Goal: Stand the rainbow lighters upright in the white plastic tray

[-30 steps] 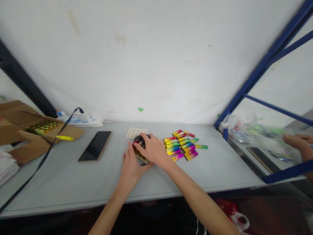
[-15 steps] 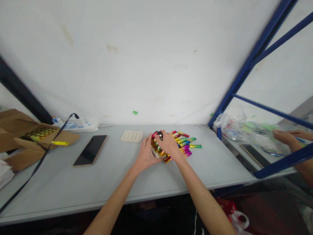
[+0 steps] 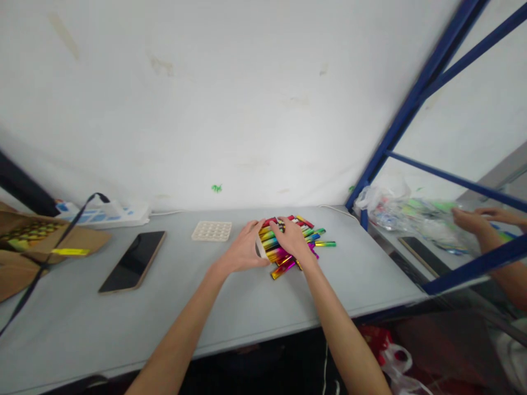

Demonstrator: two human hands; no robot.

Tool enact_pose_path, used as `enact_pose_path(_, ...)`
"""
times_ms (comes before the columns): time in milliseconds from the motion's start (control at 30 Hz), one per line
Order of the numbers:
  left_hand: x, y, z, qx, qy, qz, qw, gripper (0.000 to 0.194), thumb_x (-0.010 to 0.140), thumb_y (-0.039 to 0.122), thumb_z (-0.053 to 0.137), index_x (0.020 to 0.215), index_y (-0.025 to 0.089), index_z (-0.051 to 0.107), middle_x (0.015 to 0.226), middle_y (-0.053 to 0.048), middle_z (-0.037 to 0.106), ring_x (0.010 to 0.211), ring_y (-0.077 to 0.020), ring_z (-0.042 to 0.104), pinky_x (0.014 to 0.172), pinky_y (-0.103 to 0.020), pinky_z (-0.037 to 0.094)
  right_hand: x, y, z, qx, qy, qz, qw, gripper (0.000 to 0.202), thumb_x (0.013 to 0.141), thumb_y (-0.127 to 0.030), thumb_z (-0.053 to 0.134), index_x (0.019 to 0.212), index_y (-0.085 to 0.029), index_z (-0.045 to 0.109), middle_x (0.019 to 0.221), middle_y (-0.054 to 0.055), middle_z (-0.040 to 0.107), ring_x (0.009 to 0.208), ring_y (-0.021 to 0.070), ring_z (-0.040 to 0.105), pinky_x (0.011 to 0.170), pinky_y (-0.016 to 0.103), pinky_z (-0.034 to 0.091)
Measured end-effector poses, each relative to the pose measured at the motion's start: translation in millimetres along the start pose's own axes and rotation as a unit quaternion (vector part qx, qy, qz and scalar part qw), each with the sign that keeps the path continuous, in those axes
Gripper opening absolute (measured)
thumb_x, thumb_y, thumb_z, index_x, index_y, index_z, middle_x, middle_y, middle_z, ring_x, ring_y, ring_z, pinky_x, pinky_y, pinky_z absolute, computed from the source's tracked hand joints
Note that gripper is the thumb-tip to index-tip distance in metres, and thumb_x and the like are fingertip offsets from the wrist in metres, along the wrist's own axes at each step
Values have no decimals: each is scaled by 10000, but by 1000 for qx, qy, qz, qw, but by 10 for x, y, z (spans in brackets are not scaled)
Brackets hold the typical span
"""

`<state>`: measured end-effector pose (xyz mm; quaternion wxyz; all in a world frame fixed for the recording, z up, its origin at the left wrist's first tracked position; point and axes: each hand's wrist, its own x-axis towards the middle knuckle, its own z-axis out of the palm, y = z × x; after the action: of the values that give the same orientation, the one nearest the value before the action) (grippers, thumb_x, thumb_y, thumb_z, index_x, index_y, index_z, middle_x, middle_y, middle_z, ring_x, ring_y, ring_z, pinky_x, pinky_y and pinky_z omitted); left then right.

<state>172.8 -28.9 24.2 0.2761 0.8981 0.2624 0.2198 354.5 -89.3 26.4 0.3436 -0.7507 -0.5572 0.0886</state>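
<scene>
Metallic coloured tubes [image 3: 284, 267] lie in a loose heap on the table [image 3: 230, 318], under and between the two hands. The left hand [image 3: 241, 249] is curved, part open, with fingers above and thumb below, and has hold of a white holder [image 3: 261, 248] at the left ends of several tubes. The right hand [image 3: 291, 238] is bent over the top of the heap, touching tubes; whether it grips any, I cannot tell. Left of the hands, near them, a pale tray with rows of round hollows [image 3: 212, 231] lies flat. Further left is a dark-screened phone [image 3: 134, 263], then an open cardboard box [image 3: 82, 238] holding yellow-and-black pieces, crossed by a black strap [image 3: 53, 241]. Behind the phone, a white power strip [image 3: 111, 215] sits by the wall [image 3: 247, 109]. Well to the right, past the blue frame [image 3: 411, 123], are clear plastic bags [image 3: 411, 214], another phone [image 3: 424, 255] and another person's hands [image 3: 473, 222]
</scene>
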Motion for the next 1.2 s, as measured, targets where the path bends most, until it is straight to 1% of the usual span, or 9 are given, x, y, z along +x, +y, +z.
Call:
enact_pose_path(133, 21, -19, -52, -4, -4, 7, 1000, 1155, 601, 359, 887, 1630, 209, 383, 1610, -174, 475, 1533, -424, 419, 1287, -582, 362, 34, 90, -28, 39, 37, 46, 997, 856, 971, -671, 603, 1581, -85, 471, 1446, 245, 663, 1350, 350, 639, 1119, 454, 480)
enact_pose_path(233, 27, -24, -105, -7, -13, 14, 1000, 1132, 615, 363, 883, 1624, 207, 392, 1598, -168, 489, 1517, -417, 439, 1283, -581, 364, 93, 151, -80, 31, 8, 57, 998, 681, 1037, -662, 497, 1373, -99, 678, 1270, 215, 760, 1211, 325, 715, 1050, 416, 512)
enact_pose_path(367, 47, -22, -162, -1, -36, 13, 999, 1103, 620, 332, 867, 1613, 195, 405, 1606, -165, 481, 1538, -401, 410, 1298, -555, 342, 151, 230, -136, -10, -2, 8, 1000, 425, 1106, -409, 460, 1120, -149, 797, 1130, 143, 815, 1099, 267, 749, 1006, 360, 515)
enact_pose_path(500, 78, -10, -180, 8, -50, 5, 999, 1138, 611, 313, 862, 1631, 194, 370, 1625, -173, 455, 1558, -393, 385, 1305, -550, 328, 141, 303, -147, -26, 13, 4, 1000, 268, 1040, -260, 574, 1108, -151, 808, 1173, 141, 812, 1141, 276, 735, 1066, 387, 493)
enact_pose_path(633, 106, 1, -178, 14, -55, 13, 998, 1127, 595, 316, 867, 1614, 188, 401, 1604, -176, 478, 1545, -408, 403, 1302, -549, 339, 122, 297, -150, -29, 39, 5, 999, 337, 1076, -274, 490, 1184, -143, 780, 1218, 155, 793, 1146, 282, 729, 1101, 428, 481)
enact_pose_path(767, 129, -22, -152, 10, -50, 23, 998, 1152, 604, 328, 868, 1629, 170, 366, 1645, -194, 424, 1549, -415, 397, 1307, -555, 329, 117, 101, -86, -4, 78, -85, 993, 397, 1100, -322, 436, 1345, -139, 691, 1355, 164, 727, 1283, 270, 655, 1160, 428, 450)
enact_pose_path(867, 130, -43, -115, 4, -48, 22, 999, 1222, 594, 336, 875, 1647, 127, 293, 1681, -226, 360, 1582, -410, 338, 1321, -560, 298, 87, -99, 45, -50, 55, -145, 987, 412, 1104, -280, 401, 1412, -126, 628, 1427, 183, 667, 1359, 278, 584, 1182, 447, 431)
enact_pose_path(967, 93, -59, -69, -15, -36, 13, 999, 1249, 610, 348, 875, 1662, 128, 239, 1706, -225, 319, 1603, -384, 305, 1334, -543, 285, 28, -209, 173, -134, 15, -156, 979, 380, 1109, -255, 387, 1377, -156, 639, 1384, 183, 672, 1339, 289, 568, 1152, 468, 442)
enact_pose_path(1200, -11, -125, 77, -54, 7, -3, 999, 1237, 649, 361, 875, 1674, 144, 217, 1727, -218, 288, 1624, -391, 269, 1345, -551, 261, 7, -124, 142, -231, -25, -181, 956, 315, 1107, -287, 444, 1299, -202, 679, 1253, 163, 701, 1221, 300, 578, 1069, 450, 465)
